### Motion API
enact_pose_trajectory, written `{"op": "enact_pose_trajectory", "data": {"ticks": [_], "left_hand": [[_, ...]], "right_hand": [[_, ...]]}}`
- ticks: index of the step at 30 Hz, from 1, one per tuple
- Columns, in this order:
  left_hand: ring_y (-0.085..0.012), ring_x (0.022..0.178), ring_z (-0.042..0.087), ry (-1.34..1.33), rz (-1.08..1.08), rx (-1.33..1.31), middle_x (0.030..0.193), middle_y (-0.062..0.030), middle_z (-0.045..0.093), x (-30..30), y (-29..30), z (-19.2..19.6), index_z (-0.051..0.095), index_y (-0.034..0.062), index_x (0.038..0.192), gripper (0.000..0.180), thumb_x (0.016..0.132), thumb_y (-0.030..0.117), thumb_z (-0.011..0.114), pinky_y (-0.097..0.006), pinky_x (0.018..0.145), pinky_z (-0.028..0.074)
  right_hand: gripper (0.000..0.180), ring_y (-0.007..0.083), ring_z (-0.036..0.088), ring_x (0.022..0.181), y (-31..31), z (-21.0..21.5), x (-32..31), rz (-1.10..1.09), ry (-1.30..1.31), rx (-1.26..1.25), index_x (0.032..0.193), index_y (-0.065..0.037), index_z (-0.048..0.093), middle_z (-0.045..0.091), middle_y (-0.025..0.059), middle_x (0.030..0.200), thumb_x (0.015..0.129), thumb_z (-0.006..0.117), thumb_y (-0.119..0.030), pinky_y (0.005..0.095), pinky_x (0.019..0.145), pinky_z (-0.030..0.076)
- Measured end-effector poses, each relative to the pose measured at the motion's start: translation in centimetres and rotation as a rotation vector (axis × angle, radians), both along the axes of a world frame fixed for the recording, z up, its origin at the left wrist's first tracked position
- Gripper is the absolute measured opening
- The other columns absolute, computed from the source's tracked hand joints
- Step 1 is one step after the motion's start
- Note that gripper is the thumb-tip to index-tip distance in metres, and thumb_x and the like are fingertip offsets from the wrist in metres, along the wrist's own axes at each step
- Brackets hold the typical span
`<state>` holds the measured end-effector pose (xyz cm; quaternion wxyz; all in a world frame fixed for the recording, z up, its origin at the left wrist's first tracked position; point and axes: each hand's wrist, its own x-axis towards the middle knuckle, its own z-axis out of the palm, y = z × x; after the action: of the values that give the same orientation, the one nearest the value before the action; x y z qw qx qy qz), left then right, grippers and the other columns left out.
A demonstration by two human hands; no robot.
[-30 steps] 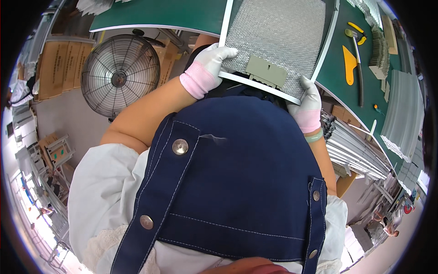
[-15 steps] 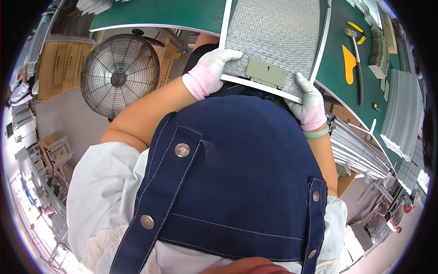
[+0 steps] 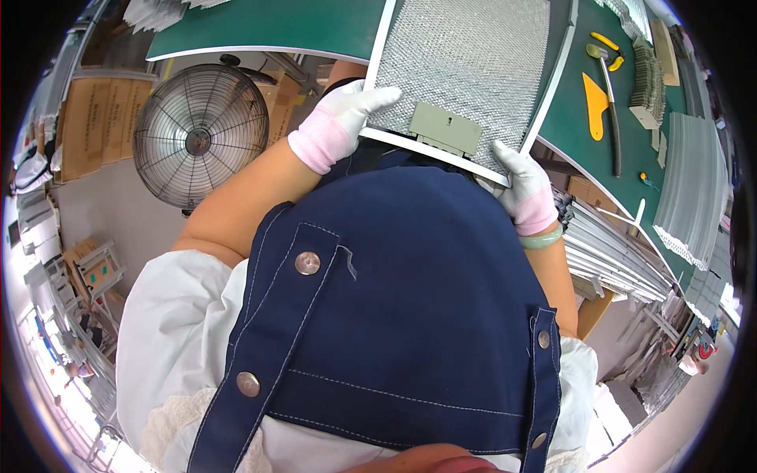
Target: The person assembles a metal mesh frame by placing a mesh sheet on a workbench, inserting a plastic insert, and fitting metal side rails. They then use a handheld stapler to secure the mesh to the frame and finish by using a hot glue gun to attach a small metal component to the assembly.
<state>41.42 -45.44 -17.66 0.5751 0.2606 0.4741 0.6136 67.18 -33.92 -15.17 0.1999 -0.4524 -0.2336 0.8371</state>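
Note:
A white rectangular frame reaches over the table's near edge toward my body. Inside it lies a silvery, textured metal mesh sheet. A flat grey-green plate with a small dark slot sits at the middle of the near bar. My left hand, in a white glove with a pink cuff, grips the near left corner, thumb on top. At the near right corner my right hand, gloved alike, holds the frame with its thumb over the mesh. The other fingers are mostly hidden below the frame.
On the green tabletop at right lie a yellow scraper, a hammer, yellow-handled pliers and stacked strips. A large floor fan stands at left before cardboard boxes. Metal profiles lie below the table at right.
The whole view has shifted a little, so most things appear slightly farther left. Both hands keep their hold on the frame, which has moved slightly left with them.

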Motion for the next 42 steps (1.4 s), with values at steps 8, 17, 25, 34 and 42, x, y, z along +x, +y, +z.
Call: {"op": "enact_pose_trajectory", "data": {"ticks": [8, 17, 25, 34, 42], "left_hand": [[-0.0182, 0.107, 0.066, -0.169, -0.158, -0.184, 0.120, -0.0092, 0.068, 0.1, 0.8, -0.2, 0.061, -0.0024, 0.126, 0.033, 0.099, 0.016, 0.063, -0.034, 0.097, 0.053], [-0.0247, 0.105, 0.069, -0.458, -0.082, -0.291, 0.116, -0.0136, 0.069, 0.6, 0.7, -0.8, 0.063, -0.0010, 0.119, 0.025, 0.096, 0.006, 0.061, -0.043, 0.094, 0.057], [-0.0243, 0.112, 0.066, -0.251, 0.015, -0.189, 0.121, -0.0130, 0.067, 0.5, 0.2, -0.1, 0.058, 0.0000, 0.128, 0.030, 0.099, 0.009, 0.058, -0.043, 0.097, 0.056], [-0.0276, 0.108, 0.068, -0.469, -0.050, -0.278, 0.117, -0.0161, 0.066, 0.8, 0.9, 0.8, 0.057, -0.0051, 0.124, 0.033, 0.097, 0.013, 0.064, -0.043, 0.096, 0.057], [-0.0248, 0.110, 0.067, 0.042, -0.261, -0.086, 0.120, -0.0127, 0.067, 0.1, 1.1, 1.5, 0.061, 0.0017, 0.126, 0.031, 0.097, 0.014, 0.064, -0.039, 0.099, 0.055]], "right_hand": [[0.019, 0.0291, 0.064, 0.101, 1.0, -3.3, 0.4, -0.311, 0.042, -0.026, 0.109, 0.002, 0.061, 0.064, 0.0142, 0.104, 0.091, 0.061, -0.006, 0.0513, 0.096, 0.052], [0.024, 0.0310, 0.066, 0.104, 1.4, -1.3, -0.3, -0.071, 0.030, -0.025, 0.116, 0.005, 0.059, 0.065, 0.0175, 0.113, 0.095, 0.063, -0.007, 0.0492, 0.091, 0.058], [0.027, 0.0324, 0.069, 0.103, 0.8, -1.0, 0.8, -0.005, 0.060, -0.084, 0.118, 0.010, 0.059, 0.067, 0.0197, 0.112, 0.096, 0.060, -0.005, 0.0486, 0.090, 0.059], [0.024, 0.0269, 0.071, 0.086, -0.3, -0.3, 0.3, 0.089, 0.044, 0.011, 0.114, 0.013, 0.061, 0.069, 0.0210, 0.101, 0.096, 0.059, -0.003, 0.0364, 0.073, 0.062], [0.014, 0.0222, 0.067, 0.074, 1.4, -2.7, 2.5, -0.079, 0.004, 0.029, 0.096, 0.007, 0.067, 0.068, 0.0139, 0.088, 0.092, 0.062, -0.006, 0.0297, 0.059, 0.058]]}}
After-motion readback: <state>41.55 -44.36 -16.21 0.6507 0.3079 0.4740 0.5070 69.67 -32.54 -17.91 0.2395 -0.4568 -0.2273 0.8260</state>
